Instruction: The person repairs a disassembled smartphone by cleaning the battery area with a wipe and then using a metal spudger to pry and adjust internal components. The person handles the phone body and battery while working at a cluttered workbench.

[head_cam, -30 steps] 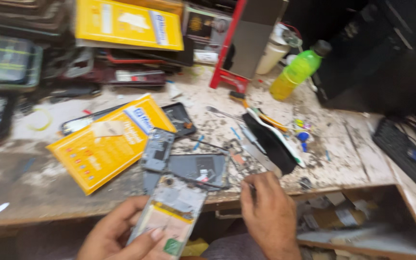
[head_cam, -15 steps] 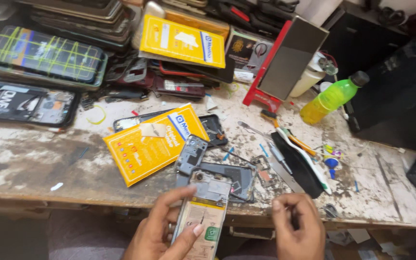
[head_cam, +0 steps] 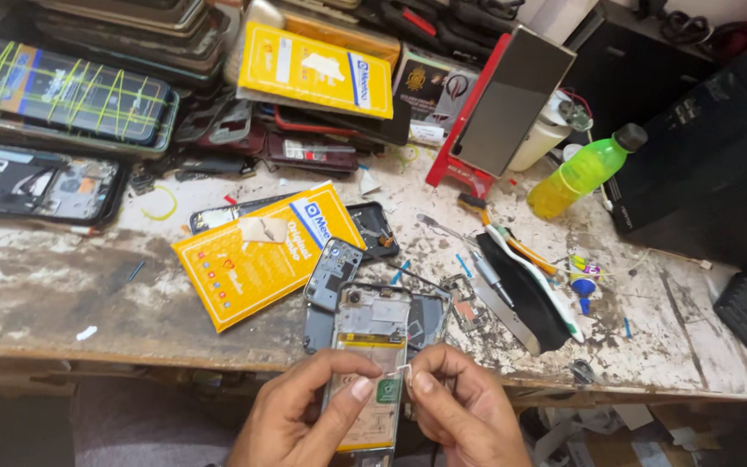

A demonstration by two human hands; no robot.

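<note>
An opened smartphone with its yellow battery exposed (head_cam: 372,367) was gripped by the left hand (head_cam: 304,419); a small white tab (head_cam: 402,370) was pinched by the right hand (head_cam: 464,415). Beyond the fingers, a scarred, paint-flecked white surface (head_cam: 62,294) was cluttered with a yellow cardboard box (head_cam: 257,255) and a green plastic bottle (head_cam: 585,170).

We see a yellow box (head_cam: 263,255) with a blue stripe, a yellow-green bottle (head_cam: 583,171) with a black cap, a grey-and-yellow opened phone (head_cam: 367,372), and a white-stained brown table (head_cam: 62,294).
</note>
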